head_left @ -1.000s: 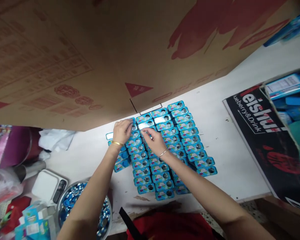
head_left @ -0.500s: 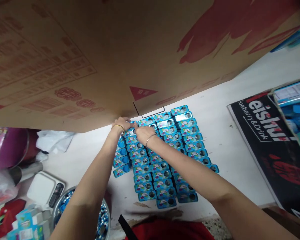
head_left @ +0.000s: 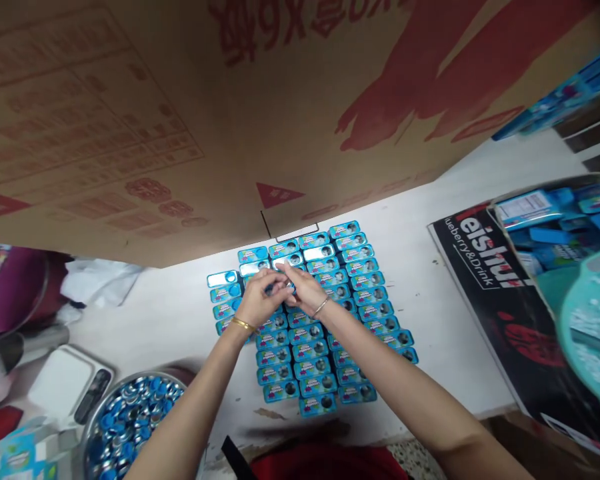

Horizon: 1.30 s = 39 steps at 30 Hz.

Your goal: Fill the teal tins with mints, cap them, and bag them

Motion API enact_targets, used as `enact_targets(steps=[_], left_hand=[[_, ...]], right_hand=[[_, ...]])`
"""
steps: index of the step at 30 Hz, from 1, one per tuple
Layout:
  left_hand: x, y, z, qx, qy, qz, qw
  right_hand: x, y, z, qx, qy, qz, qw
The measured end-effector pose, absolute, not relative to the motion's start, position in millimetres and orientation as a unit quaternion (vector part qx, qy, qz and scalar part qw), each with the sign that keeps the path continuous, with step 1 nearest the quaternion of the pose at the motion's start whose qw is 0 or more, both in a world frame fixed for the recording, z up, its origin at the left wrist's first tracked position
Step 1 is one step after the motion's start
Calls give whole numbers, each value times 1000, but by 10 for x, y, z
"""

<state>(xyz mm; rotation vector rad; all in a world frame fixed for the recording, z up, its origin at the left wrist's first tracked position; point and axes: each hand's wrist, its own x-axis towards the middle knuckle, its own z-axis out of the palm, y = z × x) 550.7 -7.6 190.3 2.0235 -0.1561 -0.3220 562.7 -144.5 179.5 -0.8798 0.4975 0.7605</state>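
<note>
My left hand [head_left: 261, 298] and my right hand [head_left: 305, 291] meet above rows of small blue printed tins [head_left: 317, 367] on the white table. The right fingers are closed on a small blue and shiny round piece [head_left: 292, 287], mostly hidden between the hands. Curled in close beside it, the left fingers are bent together; whatever they hold is hidden. Dark round openings show at one end of many tins. Tins in the leftmost row [head_left: 225, 293] have blue discs there. Some tins under the hands are covered.
A big cardboard box [head_left: 205, 167] stands across the back. At left are a metal bowl [head_left: 87, 437] of small blue and silver round pieces and a white scale [head_left: 63, 383]. A black carton [head_left: 485, 300] with blue packets and a turquoise bowl [head_left: 573, 320] are at right.
Both hands have drawn back from the far end of the tins and come together over the middle rows. The view has shifted, showing more of the metal bowl and the turquoise bowl.
</note>
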Motion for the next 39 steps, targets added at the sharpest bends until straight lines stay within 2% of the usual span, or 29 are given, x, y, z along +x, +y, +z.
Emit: enact_targets(steps=[6,13,16,20,27,31,36,37,39], left_hand=[[5384,21,1850,795,-6,-169,582],[5493,61,1830,869,47,-165,464],[5736,85,1789,918,120,-169,338],[6012,48,1764,963,112,-215,116],[6284,23,1812,930,113,-349,0],[6481,37,1809,911,123,-394,-13],[6358,-32,1922,933,111,-343,-5],[6257,-47,1959,943,86,-321,28],[5997,-74,2027,946,1,-279,164]], right_hand=[[5426,-1423,1797,-361,236,364,826],[5393,-1335,1751,-403,242,328,819],[5387,-1364,1713,-425,244,304,817],[5334,-1432,1648,-446,234,311,806],[5323,-1422,1660,-488,185,317,792],[5322,-1402,1705,-472,144,336,802],[5283,-1475,1749,-411,160,344,829],[5280,-1499,1759,-400,166,342,834],[5277,-1538,1783,-388,179,342,837]])
